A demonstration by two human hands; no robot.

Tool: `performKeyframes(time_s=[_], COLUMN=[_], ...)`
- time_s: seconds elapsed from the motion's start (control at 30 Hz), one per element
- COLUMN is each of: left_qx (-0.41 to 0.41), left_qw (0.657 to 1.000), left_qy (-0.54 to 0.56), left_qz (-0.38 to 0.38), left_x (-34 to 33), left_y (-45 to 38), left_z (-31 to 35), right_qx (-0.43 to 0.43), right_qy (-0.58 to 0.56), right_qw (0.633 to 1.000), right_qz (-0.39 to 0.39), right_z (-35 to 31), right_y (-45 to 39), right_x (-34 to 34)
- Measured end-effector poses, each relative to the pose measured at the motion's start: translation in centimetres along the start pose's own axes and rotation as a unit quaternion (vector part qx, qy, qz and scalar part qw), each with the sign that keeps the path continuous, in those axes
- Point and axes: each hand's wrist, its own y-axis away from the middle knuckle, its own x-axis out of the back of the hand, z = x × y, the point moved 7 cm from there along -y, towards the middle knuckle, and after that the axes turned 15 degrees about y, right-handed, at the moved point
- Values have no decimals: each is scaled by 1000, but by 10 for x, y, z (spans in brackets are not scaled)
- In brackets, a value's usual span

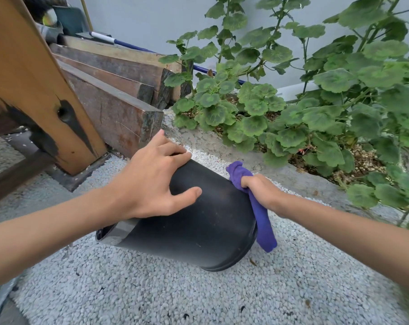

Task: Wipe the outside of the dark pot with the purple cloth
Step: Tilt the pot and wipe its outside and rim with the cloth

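A: Nearest to us are the two bare forearms, reaching in from the bottom corners. What are the fingers doing?

B: The left hand (152, 184) has its fingers spread wide and lying over the upper side of the dark pot (194, 221), thumb pressed flat on the wall, the other fingers reaching over the far edge. The right hand (261, 190) is curled tightly round the purple cloth (263, 221); a bunched end sticks up above the fist and a long tail hangs down past the pot's end.

A: And the pot itself?

B: It lies on its side on the white gravel (198, 296), tilted, one end pointing left toward the timber post (34, 78), the other toward the cloth. Geraniums (292, 113) grow just behind.

A: How will it handle?

B: It looks like thin, smooth plastic, so I judge it light and stiff, with some flex under pressure. Empty and round, it could roll or skid on the loose stones. A broad palm on top, as now, seems the right hold.

A: The cloth?

B: Soft, limp; best bunched in the fist and pressed flat against the wall.
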Motion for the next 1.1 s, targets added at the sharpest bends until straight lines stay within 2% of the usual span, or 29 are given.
performKeyframes(time_s=[0.13, 0.33, 0.43, 0.5, 0.53, 0.6, 0.67, 0.7, 0.8, 1.0, 1.1], left_qx=[-18, -45, -21, 59, 121, 249, 308, 307, 289, 173, 188], left_qw=[1000, 998, 990, 967, 946, 879, 818, 804, 810, 888, 871], left_qy=[7, 30, 142, 248, 299, 405, 485, 508, 510, 427, 455], left_qz=[-6, -20, -3, 21, 28, 31, 36, 38, 23, -12, -7], left_x=[-3, -4, 2, 5, 3, -4, -10, -10, -5, 12, 6], left_y=[4, 13, 10, 5, 4, 2, 1, 4, 10, 21, 25], left_z=[13, 34, 30, 15, 4, -13, -19, -19, -17, -2, -9], right_qx=[-31, -89, -101, -105, -105, -110, -120, -127, -145, -145, -139], right_qy=[20, 37, 50, 46, 44, 31, 6, -6, -27, -73, -99], right_qw=[994, 977, 971, 972, 973, 976, 981, 984, 989, 977, 974], right_qz=[-98, -190, -212, -207, -200, -186, -154, -126, -24, 140, 151], right_z=[0, 4, 4, 1, 0, 2, 5, 7, 17, 29, 29], right_y=[-17, -33, -37, -34, -31, -25, -16, -10, 7, 42, 57], right_x=[-7, -31, -38, -38, -37, -39, -38, -37, -32, -19, -18])
